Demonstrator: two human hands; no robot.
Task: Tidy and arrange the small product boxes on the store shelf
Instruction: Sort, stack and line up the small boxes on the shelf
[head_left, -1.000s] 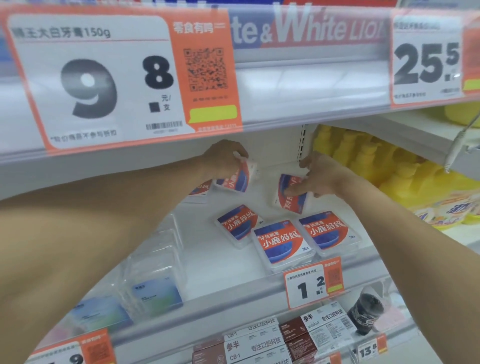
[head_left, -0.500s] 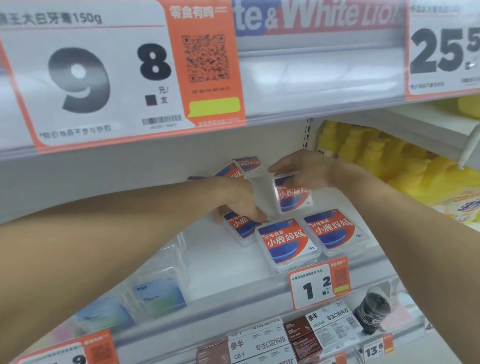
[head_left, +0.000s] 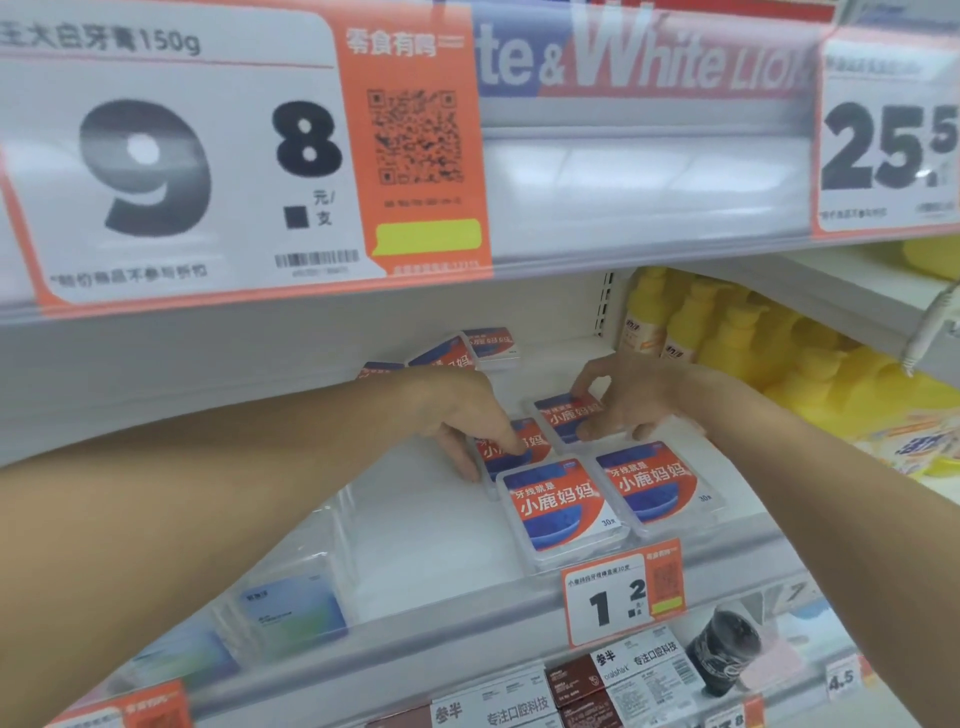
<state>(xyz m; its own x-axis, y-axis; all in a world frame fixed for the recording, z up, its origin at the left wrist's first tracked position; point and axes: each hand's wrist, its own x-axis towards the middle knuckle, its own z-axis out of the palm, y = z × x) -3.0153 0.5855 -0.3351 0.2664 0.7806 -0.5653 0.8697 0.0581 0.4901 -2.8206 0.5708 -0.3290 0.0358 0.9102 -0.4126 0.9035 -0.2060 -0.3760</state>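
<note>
Small clear boxes with red and blue labels lie flat on the white shelf (head_left: 426, 551). Two of them sit side by side at the front: one box (head_left: 561, 506) on the left, another (head_left: 657, 480) on the right. Behind them my left hand (head_left: 467, 421) grips a third box (head_left: 519, 449), thumb on its label and fingers down its left edge. My right hand (head_left: 623, 397) pinches a fourth box (head_left: 563, 415) by its far and near edges, and that box lies flat on the shelf. Three more boxes (head_left: 488, 343) lie loosely at the back.
Clear boxes with pale blue labels (head_left: 291, 608) stand at the shelf's left front. Yellow bottles (head_left: 727, 332) fill the bay to the right. A price rail with a 1.2 tag (head_left: 621, 592) runs along the front edge. The upper shelf's rail hangs low overhead.
My right hand has lowered its box from a tilted, raised pose to flat on the shelf behind the front row. My left hand has closed on the box behind the front left one.
</note>
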